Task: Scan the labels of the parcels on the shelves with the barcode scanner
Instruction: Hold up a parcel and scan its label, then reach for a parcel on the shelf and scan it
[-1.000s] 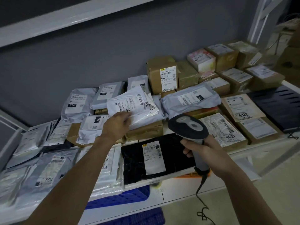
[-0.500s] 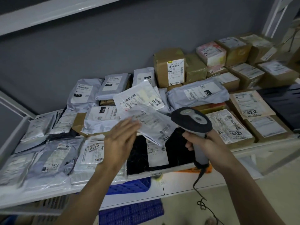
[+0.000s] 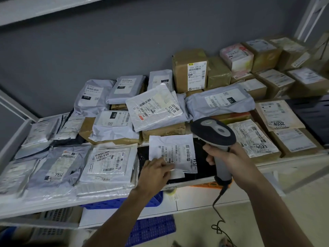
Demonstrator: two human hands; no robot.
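Scanner (image 3: 213, 133) sits in your right hand (image 3: 231, 158), fingers wrapped round its grey handle, its dark head just right of the small white parcel (image 3: 172, 152). Your left hand (image 3: 154, 172) presses that parcel's lower left corner with fingers straight, label up, on the black parcel (image 3: 203, 168) at the shelf (image 3: 204, 181) front edge. Grey mailers and brown boxes fill the shelf behind.
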